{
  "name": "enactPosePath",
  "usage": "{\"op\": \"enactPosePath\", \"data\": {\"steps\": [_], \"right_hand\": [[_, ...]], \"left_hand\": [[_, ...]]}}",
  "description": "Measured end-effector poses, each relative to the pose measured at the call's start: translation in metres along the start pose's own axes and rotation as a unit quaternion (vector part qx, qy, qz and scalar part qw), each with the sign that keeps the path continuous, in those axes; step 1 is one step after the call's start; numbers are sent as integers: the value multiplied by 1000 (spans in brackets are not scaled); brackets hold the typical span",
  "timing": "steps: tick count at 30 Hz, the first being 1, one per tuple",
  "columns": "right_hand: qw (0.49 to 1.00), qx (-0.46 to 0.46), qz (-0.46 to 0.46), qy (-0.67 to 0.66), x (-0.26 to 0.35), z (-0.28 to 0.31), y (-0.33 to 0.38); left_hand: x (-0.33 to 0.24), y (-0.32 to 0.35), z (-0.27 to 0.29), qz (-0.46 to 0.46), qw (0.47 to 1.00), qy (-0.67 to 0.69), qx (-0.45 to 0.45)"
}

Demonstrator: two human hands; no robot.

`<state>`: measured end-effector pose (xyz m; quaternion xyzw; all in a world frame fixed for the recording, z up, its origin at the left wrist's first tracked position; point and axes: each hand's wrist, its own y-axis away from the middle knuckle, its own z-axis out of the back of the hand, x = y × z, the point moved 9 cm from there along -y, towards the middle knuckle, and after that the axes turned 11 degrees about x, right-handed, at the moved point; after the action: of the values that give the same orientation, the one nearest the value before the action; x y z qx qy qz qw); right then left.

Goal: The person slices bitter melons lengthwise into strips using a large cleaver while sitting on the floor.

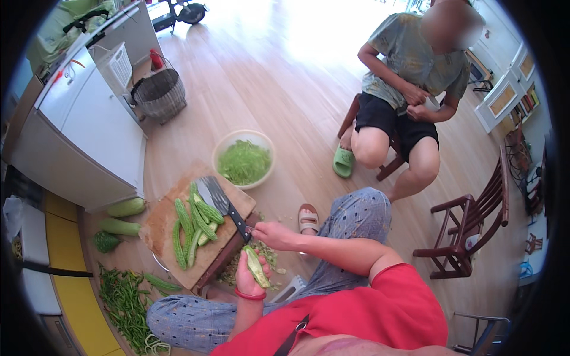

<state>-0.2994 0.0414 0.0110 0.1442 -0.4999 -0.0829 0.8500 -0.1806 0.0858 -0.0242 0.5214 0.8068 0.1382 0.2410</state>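
My left hand, with a red band at the wrist, is closed around a bitter melon half, its pale hollow inside turned up. My right hand is closed by the black handle of a kitchen knife; whatever its fingers pinch is too small to make out. The knife lies across a wooden chopping board, blade toward the far side. Several bumpy green bitter melons are heaped on the board beside the blade. Scraped-out seeds and pulp litter the floor under my hands.
Beyond the board stands a bowl of sliced greens. Left are gourds, a pile of green peppers and a white cabinet. A wicker basket stands farther back. A seated person holds a cup; a wooden chair is right.
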Motion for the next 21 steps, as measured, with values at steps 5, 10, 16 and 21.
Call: {"op": "enactPosePath", "data": {"steps": [5, 10, 16, 21], "right_hand": [[991, 68, 33, -109, 12, -18, -2], [990, 117, 34, -67, 23, -9, 9], [991, 89, 64, -75, 29, 3, 8], [995, 29, 75, -50, 25, 17, -6]], "left_hand": [[-4, -1, -6, -7, 1000, -25, 9], [-2, -5, -17, -1, 998, -40, 54], [-2, -2, -28, -11, 993, -29, 111], [-13, -4, -31, -19, 993, -3, 118]]}}
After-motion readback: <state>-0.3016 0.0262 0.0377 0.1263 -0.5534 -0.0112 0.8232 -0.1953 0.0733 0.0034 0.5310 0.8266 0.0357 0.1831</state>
